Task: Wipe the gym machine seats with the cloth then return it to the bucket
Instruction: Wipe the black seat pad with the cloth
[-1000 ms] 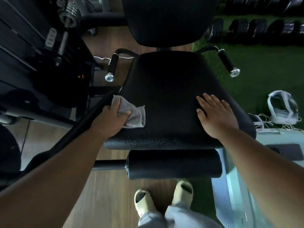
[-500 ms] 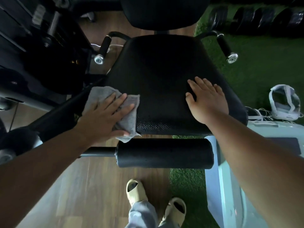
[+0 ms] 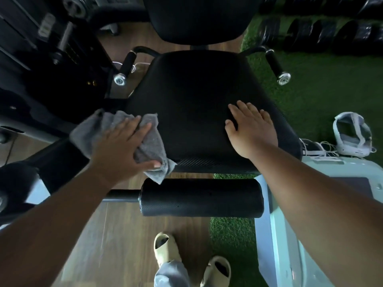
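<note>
A black padded gym machine seat (image 3: 196,96) fills the middle of the head view, with its backrest (image 3: 196,17) above. A grey cloth (image 3: 154,141) lies over the seat's front left edge and hangs off the corner. My left hand (image 3: 122,150) presses flat on the cloth with straight, spread fingers. My right hand (image 3: 252,129) rests flat on the seat's right front part, holding nothing. No bucket shows that I can name for sure.
A black roller pad (image 3: 201,200) on a bar sits below the seat's front edge. Two handles (image 3: 277,67) flank the seat. A weight stack (image 3: 41,48) stands left, dumbbells (image 3: 310,32) far right, a pale blue-white container (image 3: 290,235) right, a white headset (image 3: 352,135) on green turf.
My left hand went from gripping the cloth on the seat's left side to pressing it flat at the front left edge; the cloth spread out. My right hand stayed on the seat.
</note>
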{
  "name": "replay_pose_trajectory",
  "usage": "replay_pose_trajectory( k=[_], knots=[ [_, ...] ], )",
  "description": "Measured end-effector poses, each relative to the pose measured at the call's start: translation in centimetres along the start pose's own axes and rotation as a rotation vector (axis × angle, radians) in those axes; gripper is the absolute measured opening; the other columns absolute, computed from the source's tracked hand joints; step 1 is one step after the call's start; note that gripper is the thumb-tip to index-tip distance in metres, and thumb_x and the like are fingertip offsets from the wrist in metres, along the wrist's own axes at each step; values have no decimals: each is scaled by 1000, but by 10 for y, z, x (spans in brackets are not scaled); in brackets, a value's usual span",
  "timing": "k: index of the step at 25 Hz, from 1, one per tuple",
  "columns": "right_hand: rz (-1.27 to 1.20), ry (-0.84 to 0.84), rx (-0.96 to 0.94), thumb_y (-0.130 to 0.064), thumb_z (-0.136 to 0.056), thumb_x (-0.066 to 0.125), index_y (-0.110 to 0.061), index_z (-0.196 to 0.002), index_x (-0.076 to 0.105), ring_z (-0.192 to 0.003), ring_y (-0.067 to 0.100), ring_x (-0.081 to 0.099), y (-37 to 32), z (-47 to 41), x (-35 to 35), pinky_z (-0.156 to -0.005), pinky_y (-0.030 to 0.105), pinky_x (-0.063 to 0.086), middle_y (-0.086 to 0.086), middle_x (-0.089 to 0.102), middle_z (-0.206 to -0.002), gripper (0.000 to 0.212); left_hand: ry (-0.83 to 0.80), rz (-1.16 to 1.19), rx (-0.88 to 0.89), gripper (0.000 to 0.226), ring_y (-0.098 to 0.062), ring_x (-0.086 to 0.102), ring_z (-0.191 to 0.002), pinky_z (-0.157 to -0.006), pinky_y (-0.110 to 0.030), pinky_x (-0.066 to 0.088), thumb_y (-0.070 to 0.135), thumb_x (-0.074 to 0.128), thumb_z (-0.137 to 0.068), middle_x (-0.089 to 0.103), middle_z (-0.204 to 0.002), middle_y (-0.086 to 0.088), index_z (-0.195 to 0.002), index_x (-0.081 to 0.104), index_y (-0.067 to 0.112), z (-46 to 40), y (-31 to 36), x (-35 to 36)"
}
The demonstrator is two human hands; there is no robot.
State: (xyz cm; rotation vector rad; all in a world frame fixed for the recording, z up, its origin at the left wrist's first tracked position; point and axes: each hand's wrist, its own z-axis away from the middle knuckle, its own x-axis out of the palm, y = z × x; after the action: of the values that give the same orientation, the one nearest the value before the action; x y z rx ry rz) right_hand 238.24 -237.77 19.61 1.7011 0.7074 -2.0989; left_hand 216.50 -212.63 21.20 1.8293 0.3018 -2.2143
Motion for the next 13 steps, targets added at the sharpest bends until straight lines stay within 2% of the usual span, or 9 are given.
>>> replay_pose_trajectory(
  k=[3,7,9,11,13],
  knots=[
    [-5,5,-9,-47,-100,23,-29,-155,25,-151,18,14,-2,-1,0,-122,44,11,-3,20,-164,58,-8,48,-76,111,-21,3,-154,-120,-55,12,99,11,-66,5,-167,4,-158,5,36,-17,28,-4],
    [-47,-26,-18,-42,-101,25,-31,-155,25,-151,16,12,5,-3,-1,-122,42,9,-5,19,-164,55,-104,89,167,110,-23,-7,-153,-121,-55,6,96,20,-72,-9,-167,5,-158,-7,31,-61,129,-15],
    [-93,-35,-34,-37,-101,26,-31,-155,26,-151,14,12,8,-4,-3,-122,41,9,-6,19,-164,54,-131,66,228,109,-21,-8,-153,-121,-53,2,94,23,-74,-10,-167,6,-157,-9,32,-66,153,-18],
    [-114,-50,-32,-36,-101,28,-32,-154,27,-151,13,12,10,-4,-4,-122,40,8,-8,19,-164,53,-106,50,234,107,-18,-7,-153,-121,-47,-2,95,21,-74,-7,-167,8,-158,-7,34,-62,130,-18],
    [-100,-54,-16,-36,-102,28,-33,-154,27,-151,12,11,9,-2,-6,-122,39,8,-9,18,-164,53,-59,78,155,109,-19,0,-154,-123,-46,2,98,16,-70,2,-167,7,-158,2,35,-58,75,-18]
  ],
)
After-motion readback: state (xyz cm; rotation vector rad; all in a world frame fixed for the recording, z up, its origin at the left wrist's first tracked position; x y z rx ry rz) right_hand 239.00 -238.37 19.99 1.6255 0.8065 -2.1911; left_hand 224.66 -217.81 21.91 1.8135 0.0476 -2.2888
